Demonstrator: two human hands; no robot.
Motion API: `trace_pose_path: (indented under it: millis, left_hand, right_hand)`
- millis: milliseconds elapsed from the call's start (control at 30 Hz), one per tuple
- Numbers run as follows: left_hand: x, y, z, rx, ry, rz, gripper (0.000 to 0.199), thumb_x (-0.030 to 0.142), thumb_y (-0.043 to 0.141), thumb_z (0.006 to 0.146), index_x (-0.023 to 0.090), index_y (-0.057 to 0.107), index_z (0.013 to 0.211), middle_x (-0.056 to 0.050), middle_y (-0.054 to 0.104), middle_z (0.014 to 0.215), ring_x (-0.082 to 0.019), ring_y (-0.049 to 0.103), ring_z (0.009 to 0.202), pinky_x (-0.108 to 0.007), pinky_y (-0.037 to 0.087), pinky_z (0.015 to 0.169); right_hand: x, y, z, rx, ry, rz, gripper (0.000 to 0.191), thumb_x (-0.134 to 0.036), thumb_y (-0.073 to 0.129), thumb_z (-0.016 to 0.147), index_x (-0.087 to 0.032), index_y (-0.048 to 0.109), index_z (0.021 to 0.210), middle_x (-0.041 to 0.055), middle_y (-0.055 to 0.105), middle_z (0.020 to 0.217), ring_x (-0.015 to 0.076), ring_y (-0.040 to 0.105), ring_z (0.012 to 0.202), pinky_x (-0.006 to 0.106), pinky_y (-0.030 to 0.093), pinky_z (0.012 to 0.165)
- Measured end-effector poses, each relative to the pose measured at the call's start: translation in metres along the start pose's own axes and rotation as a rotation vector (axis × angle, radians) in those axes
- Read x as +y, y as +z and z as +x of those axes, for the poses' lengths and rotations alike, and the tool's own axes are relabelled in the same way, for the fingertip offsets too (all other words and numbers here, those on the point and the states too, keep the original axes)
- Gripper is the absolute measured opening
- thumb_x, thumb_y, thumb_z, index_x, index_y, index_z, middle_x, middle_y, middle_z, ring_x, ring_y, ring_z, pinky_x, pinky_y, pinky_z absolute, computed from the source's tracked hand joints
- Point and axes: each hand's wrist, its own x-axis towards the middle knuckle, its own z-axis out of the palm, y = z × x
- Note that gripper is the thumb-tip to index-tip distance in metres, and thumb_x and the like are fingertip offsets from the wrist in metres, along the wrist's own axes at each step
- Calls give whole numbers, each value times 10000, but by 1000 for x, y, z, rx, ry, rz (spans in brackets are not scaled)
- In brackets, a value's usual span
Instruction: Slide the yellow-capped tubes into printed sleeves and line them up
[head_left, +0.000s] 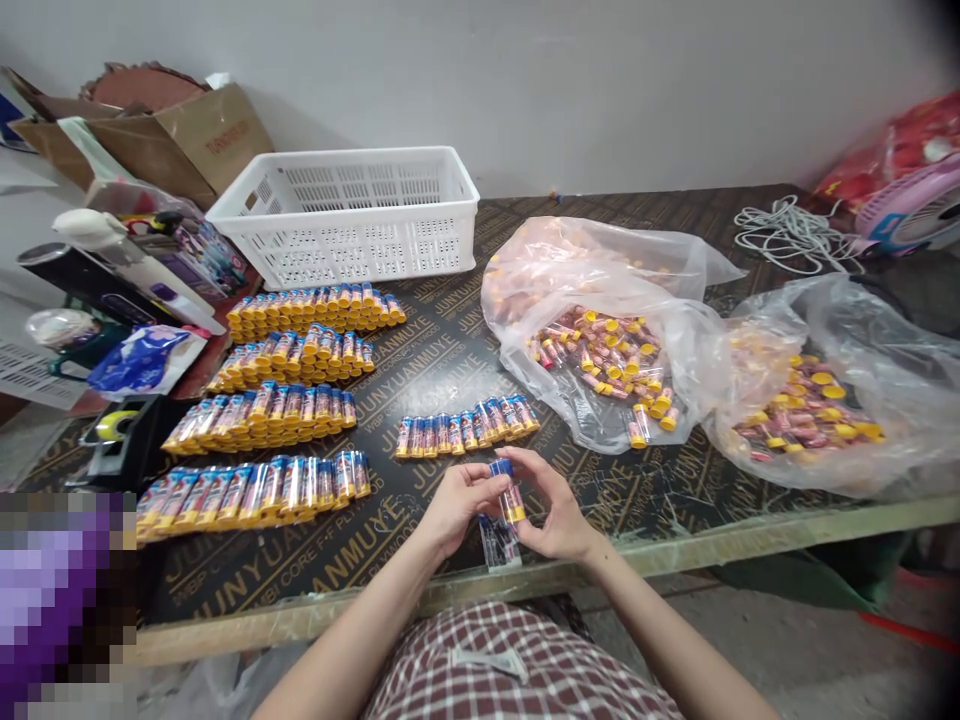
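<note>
Head view: nearest us, we see the left hand (461, 505) pinching a small clear tube (512, 499) by its blue-capped upper end, just above the front edge of the table (420, 345). The right hand (555, 508) curves round its other side, thumb by the yellow base; we cannot tell whether it grips or merely steadies. Below them lies a clear packet (497, 545), its print too small for us.

Beyond the hands stands a short row (466, 430) of blue-topped, yellow-based tubes. To the left we find four fuller groups (259, 418) of the same kind, which we judge to be done. Still left, it seems, are the many loose pink-and-yellow tubes (619, 350) in the middle plastic bag (517, 350) and more in the right plastic bag (847, 310), so plenty remains.

On the tabletop we read "JUNYUANMUYE" repeatedly, and "CORE F-F PLYWOOD". Farther back sit a white crate (360, 248) and a brown paper bag (221, 135) whose reddish lettering we cannot make out.
</note>
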Motion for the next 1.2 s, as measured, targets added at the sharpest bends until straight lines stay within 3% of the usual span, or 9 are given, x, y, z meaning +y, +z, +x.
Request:
trace_pose_path:
  millis: [700, 833, 967, 1067, 1200]
  left_hand:
    - [0, 6, -3, 21, -7, -46, 384, 372, 834, 537, 104, 622, 712, -11, 645, 614, -91, 575, 525, -204, 450, 528]
    - [0, -1, 9, 57, 26, 1, 404, 412, 825, 525, 121, 581, 664, 1, 622, 593, -83, 544, 489, -209, 432, 515]
    - [11, -23, 43, 294, 259, 308, 426, 431, 799, 548, 161, 556, 771, 48, 573, 516, -101, 508, 444, -219, 399, 489]
    - [22, -37, 72, 502, 422, 721, 394, 377, 770, 615, 184, 555, 883, 75, 526, 488, -125, 517, 476, -221, 368, 516]
    - [25, -40, 90, 546, 459, 1120, 378, 417, 710, 699, 179, 574, 960, 49, 540, 546, -154, 553, 569, -238, 361, 585]
  right_hand:
    - [-1, 6, 1, 67, 31, 159, 798, -29, 530, 592, -247, 362, 1342, 88, 482, 1321, 255, 489, 1215, 408, 431, 1025]
    - [1, 5, 2, 51, 50, 155, 799, -66, 571, 669, -265, 293, 1391, 93, 410, 1397, 250, 458, 1248, 422, 415, 1037]
    - [12, -9, 0, 125, 93, 8, 857, -190, 657, 729, -280, 192, 1444, 99, 272, 1484, 263, 420, 1275, 452, 380, 1054]
    - [21, -26, -3, 243, 150, -108, 757, -251, 639, 785, -289, 241, 1428, 96, 345, 1445, 250, 469, 1226, 447, 422, 1006]
    - [28, -52, -8, 306, 161, -316, 559, -314, 645, 797, -268, 442, 1315, 92, 418, 1391, 260, 453, 1235, 437, 442, 972]
